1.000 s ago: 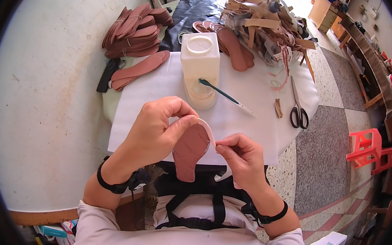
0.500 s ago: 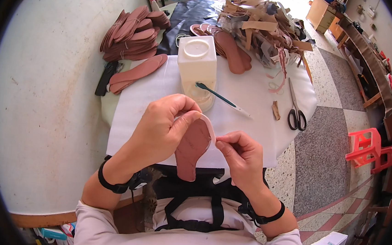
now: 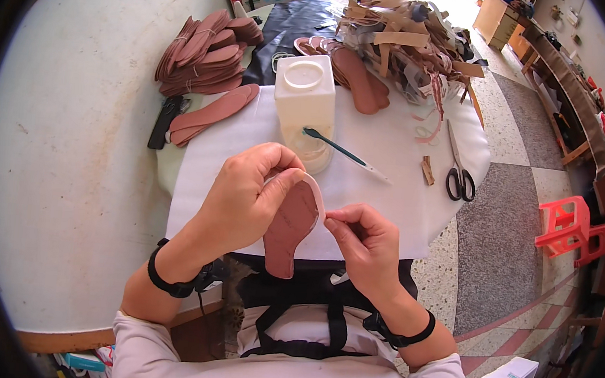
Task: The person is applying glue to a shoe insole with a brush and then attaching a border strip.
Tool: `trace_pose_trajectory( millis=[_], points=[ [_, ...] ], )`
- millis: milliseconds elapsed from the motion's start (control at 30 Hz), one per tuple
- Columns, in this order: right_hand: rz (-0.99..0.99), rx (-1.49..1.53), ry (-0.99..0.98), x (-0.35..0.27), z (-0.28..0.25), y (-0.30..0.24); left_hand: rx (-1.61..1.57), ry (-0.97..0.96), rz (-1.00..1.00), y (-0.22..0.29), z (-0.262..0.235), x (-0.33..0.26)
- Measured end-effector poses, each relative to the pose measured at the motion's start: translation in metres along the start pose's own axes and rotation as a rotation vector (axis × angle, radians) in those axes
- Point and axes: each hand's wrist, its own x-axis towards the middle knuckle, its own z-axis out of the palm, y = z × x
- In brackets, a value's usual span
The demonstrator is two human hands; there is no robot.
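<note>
My left hand (image 3: 249, 195) grips a brown shoe insole (image 3: 289, 227) by its upper part, toe up and heel hanging toward my lap. A pale strip (image 3: 316, 190) runs round the insole's top edge. My right hand (image 3: 362, 240) pinches that strip at the insole's right edge between thumb and forefinger. Both hands hover above the near edge of the white-covered table (image 3: 395, 189).
Behind my hands stand a white plastic jar (image 3: 305, 93) and a small dish with a dark-handled brush (image 3: 341, 151) across it. Stacked brown insoles (image 3: 206, 53) lie far left, scissors (image 3: 460, 176) right, a heap of straps (image 3: 406, 44) at the back. A red stool (image 3: 569, 228) stands on the floor.
Both hands and the insole stay in nearly the same place; my right fingers have shifted slightly along the strip at the insole's edge.
</note>
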Motion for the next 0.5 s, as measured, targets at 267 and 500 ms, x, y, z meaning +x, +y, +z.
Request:
trace_pose_trajectory(
  millis=[267,500],
  points=[
    [-0.067,-0.067,0.000,-0.002,0.010,0.001,-0.021,0.003,0.000,-0.009,0.000,0.000],
    [-0.003,-0.020,-0.004,-0.002,0.017,0.003,0.027,0.014,-0.017,-0.008,-0.002,-0.001]
  ],
)
